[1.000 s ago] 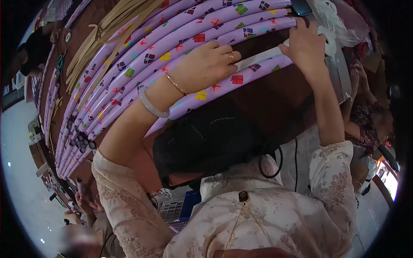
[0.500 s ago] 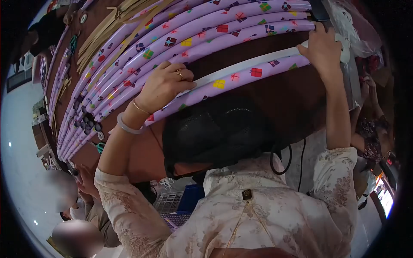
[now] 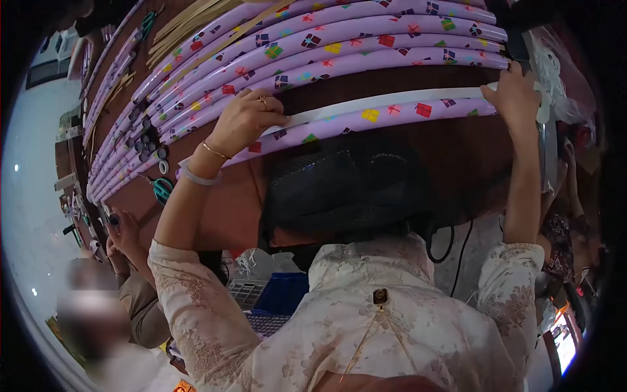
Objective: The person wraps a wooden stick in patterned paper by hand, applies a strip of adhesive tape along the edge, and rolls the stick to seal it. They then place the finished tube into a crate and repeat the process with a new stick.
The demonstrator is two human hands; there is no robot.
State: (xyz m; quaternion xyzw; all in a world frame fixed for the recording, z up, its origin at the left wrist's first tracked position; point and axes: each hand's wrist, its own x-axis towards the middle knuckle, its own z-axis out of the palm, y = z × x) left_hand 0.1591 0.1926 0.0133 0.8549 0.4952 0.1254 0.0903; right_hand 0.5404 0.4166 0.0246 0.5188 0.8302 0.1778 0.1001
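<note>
A roll of pale purple wrapping paper (image 3: 339,125), printed with gift boxes and bows, lies crosswise in front of me. Along its far edge runs a long white strip (image 3: 385,97), stretched between my two hands. My left hand (image 3: 250,119) is closed, thumb and fingers pinching the strip toward its left end. At the other end my right hand (image 3: 517,98) grips the strip, its thumb on it and its fingers bent over the far side. A white rounded thing (image 3: 543,108) sits just beyond the right hand, partly hidden by it.
More purple rolls (image 3: 313,42) lie behind. Brown paper strips (image 3: 179,39) rest at the back left. Green-handled scissors (image 3: 162,191) and a white ring (image 3: 163,167) are at left, near another person's hand (image 3: 125,230). A black bag (image 3: 353,186) lies at the near edge; clear plastic (image 3: 555,75) at right.
My left hand has moved left along the white strip, showing more of the roll beside it. My right hand stays at the right end. The whole view has shifted somewhat.
</note>
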